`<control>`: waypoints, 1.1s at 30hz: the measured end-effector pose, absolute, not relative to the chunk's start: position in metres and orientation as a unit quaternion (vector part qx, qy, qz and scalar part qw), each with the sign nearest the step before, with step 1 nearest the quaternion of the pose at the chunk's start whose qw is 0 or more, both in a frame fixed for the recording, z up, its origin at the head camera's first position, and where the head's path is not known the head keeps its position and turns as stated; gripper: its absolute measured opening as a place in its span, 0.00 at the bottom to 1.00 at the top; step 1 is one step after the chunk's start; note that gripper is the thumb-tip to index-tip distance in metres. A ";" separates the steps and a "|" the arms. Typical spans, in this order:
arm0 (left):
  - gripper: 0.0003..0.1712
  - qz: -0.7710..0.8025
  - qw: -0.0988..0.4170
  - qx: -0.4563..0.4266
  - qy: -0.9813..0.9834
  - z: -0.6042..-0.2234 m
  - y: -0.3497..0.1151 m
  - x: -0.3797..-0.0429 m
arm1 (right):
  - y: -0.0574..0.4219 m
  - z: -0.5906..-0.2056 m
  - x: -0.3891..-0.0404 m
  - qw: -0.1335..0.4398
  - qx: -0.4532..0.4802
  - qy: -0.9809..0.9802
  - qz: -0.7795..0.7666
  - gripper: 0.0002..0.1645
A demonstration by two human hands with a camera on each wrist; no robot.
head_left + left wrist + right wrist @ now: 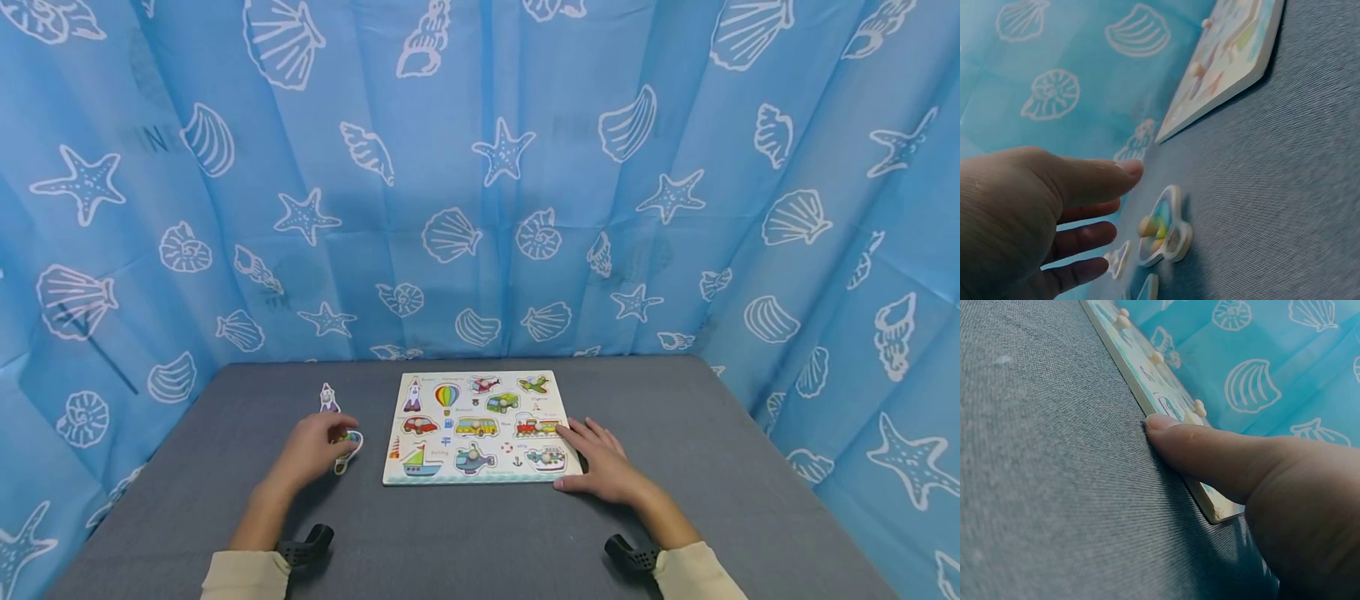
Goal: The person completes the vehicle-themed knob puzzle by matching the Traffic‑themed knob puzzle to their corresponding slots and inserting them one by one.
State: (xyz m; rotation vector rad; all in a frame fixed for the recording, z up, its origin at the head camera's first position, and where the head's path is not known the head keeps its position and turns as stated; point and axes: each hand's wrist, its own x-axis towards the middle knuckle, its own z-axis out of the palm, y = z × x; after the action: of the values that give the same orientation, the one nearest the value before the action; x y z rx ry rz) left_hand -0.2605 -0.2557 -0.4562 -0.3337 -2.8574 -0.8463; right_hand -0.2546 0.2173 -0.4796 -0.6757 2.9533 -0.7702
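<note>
My left hand hovers at the left over loose knobbed puzzle pieces, with thumb and fingers apart in the left wrist view. Closest to its fingertips is a white-rimmed, multicoloured piece with a wooden knob; no contact with it shows. Beyond the hand lies a rocket piece. A wooden vehicle puzzle board lies at the middle of the table. My right hand rests on its near right corner, the straight thumb against the front edge and the fingers over the right side.
The grey cloth-covered table runs back to a blue curtain printed with shells and starfish. Another white-rimmed piece lies past the multicoloured one. A bluish piece is cut off at the bottom of the left wrist view.
</note>
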 end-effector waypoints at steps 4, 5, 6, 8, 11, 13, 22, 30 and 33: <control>0.12 -0.270 0.039 -0.096 -0.957 -0.456 -0.261 -0.262 | 0.217 -0.480 -0.255 0.009 -0.214 0.945 -0.246 0.54; 0.11 -0.267 0.031 -0.095 -0.959 -0.456 -0.263 -0.262 | 0.217 -0.479 -0.255 0.010 -0.213 0.945 -0.246 0.54; 0.11 -0.265 0.025 -0.094 -0.959 -0.457 -0.264 -0.262 | 0.217 -0.479 -0.255 0.011 -0.212 0.946 -0.246 0.54; 0.10 -0.264 0.016 -0.096 -0.960 -0.458 -0.267 -0.262 | 0.217 -0.479 -0.255 0.012 -0.210 0.946 -0.246 0.54; 0.10 -0.259 0.007 -0.092 -0.962 -0.460 -0.270 -0.263 | 0.217 -0.478 -0.254 0.014 -0.209 0.946 -0.245 0.54; 0.09 -0.258 0.002 -0.085 -0.963 -0.461 -0.271 -0.264 | 0.217 -0.477 -0.253 0.016 -0.209 0.947 -0.245 0.54; 0.07 -0.269 -0.008 -0.049 -0.962 -0.463 -0.270 -0.265 | 0.217 -0.475 -0.251 0.018 -0.218 0.942 -0.255 0.55; 0.05 -0.276 -0.003 -0.064 -0.959 -0.461 -0.270 -0.272 | 0.217 -0.475 -0.252 0.020 -0.213 0.943 -0.255 0.55; 0.05 -0.283 0.002 -0.068 -0.957 -0.459 -0.269 -0.274 | 0.218 -0.475 -0.252 0.016 -0.216 0.943 -0.254 0.55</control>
State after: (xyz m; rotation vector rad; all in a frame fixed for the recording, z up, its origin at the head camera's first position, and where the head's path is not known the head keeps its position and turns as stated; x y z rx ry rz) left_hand -0.2744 -0.2685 -0.4594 -0.2124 -3.0017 -0.8883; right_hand -0.2518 0.2179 -0.4748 -0.6719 2.9324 -0.7898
